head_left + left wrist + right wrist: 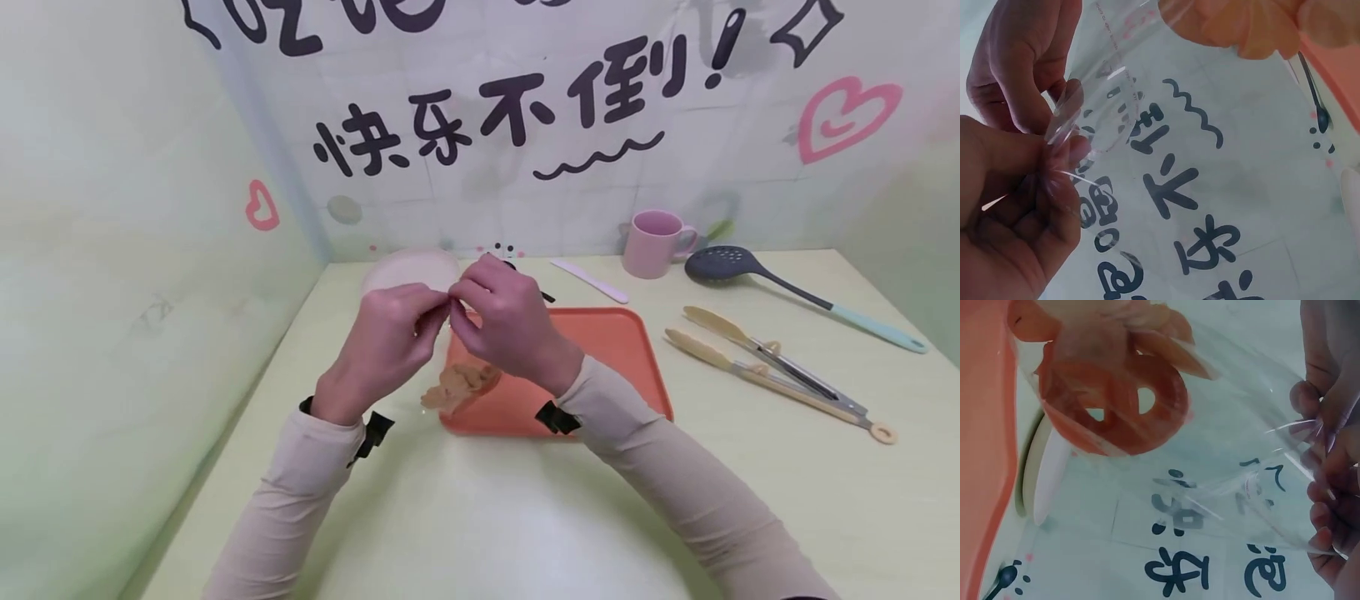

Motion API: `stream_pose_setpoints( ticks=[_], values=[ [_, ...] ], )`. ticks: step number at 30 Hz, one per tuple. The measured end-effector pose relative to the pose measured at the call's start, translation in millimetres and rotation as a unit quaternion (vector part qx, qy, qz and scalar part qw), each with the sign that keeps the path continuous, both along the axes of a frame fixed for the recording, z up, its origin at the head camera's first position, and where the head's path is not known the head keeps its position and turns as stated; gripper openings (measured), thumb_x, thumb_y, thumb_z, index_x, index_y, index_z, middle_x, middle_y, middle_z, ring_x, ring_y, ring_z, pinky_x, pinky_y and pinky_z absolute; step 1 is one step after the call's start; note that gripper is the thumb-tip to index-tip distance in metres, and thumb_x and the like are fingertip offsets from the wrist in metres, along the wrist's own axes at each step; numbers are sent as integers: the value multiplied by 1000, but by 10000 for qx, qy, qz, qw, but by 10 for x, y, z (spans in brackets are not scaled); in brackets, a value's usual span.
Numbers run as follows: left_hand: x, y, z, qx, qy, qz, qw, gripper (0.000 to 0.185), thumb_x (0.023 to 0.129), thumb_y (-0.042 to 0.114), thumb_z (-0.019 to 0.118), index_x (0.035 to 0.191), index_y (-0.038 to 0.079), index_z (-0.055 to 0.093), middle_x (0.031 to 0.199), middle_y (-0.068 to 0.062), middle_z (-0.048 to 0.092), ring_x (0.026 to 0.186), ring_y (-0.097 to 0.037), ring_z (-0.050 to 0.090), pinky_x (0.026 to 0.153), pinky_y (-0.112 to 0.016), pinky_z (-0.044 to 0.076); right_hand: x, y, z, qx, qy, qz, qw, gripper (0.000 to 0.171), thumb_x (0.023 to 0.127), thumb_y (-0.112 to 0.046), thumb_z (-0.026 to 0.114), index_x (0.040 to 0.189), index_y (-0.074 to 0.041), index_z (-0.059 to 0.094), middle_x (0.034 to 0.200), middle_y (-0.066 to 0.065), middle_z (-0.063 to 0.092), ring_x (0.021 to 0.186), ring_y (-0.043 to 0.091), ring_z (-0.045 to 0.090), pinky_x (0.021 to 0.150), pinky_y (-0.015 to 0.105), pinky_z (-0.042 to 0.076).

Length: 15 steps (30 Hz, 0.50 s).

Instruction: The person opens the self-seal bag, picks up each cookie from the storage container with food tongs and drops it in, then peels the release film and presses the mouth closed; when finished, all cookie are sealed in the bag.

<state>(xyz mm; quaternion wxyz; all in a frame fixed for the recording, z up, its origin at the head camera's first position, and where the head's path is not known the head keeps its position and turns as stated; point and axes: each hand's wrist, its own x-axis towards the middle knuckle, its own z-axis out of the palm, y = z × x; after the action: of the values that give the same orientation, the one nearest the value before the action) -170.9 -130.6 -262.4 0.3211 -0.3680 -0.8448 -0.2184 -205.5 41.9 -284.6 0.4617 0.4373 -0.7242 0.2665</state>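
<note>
While both hands met above the far left corner of the orange tray (615,350), the left hand (386,333) and the right hand (506,325) each pinched the top edge of a clear plastic bag (1222,469), every grip closed on the film with curled fingers (1035,94) and thumb. That bag hung down between the wrists, over the tray's near left edge, and its lower end held tan, ring-shaped snack pieces (459,385), seen from the right wrist as orange-brown rings (1122,406) pressed against the film. Behind the hands a pale round plate (411,268) sat on the desk (480,517), close to the wall. Farther right, near the wall, lay a white flat stick (591,281), then a pink mug (655,242) and a dark slotted spoon (795,293) with a mint handle. Beige tongs (772,367) lay to the right of the tray, apart from it.
</note>
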Motion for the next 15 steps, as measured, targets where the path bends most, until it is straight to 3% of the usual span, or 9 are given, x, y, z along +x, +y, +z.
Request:
stream_pose_setpoints(
  ticks=[4, 9, 12, 15],
  values=[
    [63, -13, 43, -187, 145, 21, 9997, 22, 88, -10, 59, 71, 2, 66, 56, -4, 49, 53, -10, 38, 51, -20, 37, -22, -80, 17, -163, 95, 200, 9996, 11, 78, 6, 65, 71, -2, 69, 71, 7, 62, 66, 19, 57, 60, 26, 53],
    [102, -52, 42, 67, 94, -47, 9999, 17, 87, -10, 61, 80, 2, 72, 62, -4, 58, 56, -9, 47, 53, -21, 44, -77, -126, 31, -951, -631, 782, 9904, 13, 73, 7, 59, 66, -2, 65, 66, 8, 60, 61, 18, 52, 59, 25, 48],
    [142, -96, 35, 319, 38, 42, 9995, 10, 88, -5, 68, 86, 1, 75, 67, -4, 66, 58, -9, 58, 56, -21, 53, -160, -78, 42, -1900, -1659, 939, 9631, 13, 73, 8, 56, 67, 0, 64, 64, 10, 58, 58, 17, 48, 56, 21, 42],
    [165, -168, 28, 805, -29, 209, 9965, 5, 87, -2, 72, 89, -1, 76, 72, -8, 72, 60, -11, 65, 60, -18, 57, -241, 75, 29, -2739, -2634, 827, 9213, 13, 73, 9, 55, 69, 2, 65, 66, 9, 57, 59, 16, 47, 54, 18, 39]
  ],
)
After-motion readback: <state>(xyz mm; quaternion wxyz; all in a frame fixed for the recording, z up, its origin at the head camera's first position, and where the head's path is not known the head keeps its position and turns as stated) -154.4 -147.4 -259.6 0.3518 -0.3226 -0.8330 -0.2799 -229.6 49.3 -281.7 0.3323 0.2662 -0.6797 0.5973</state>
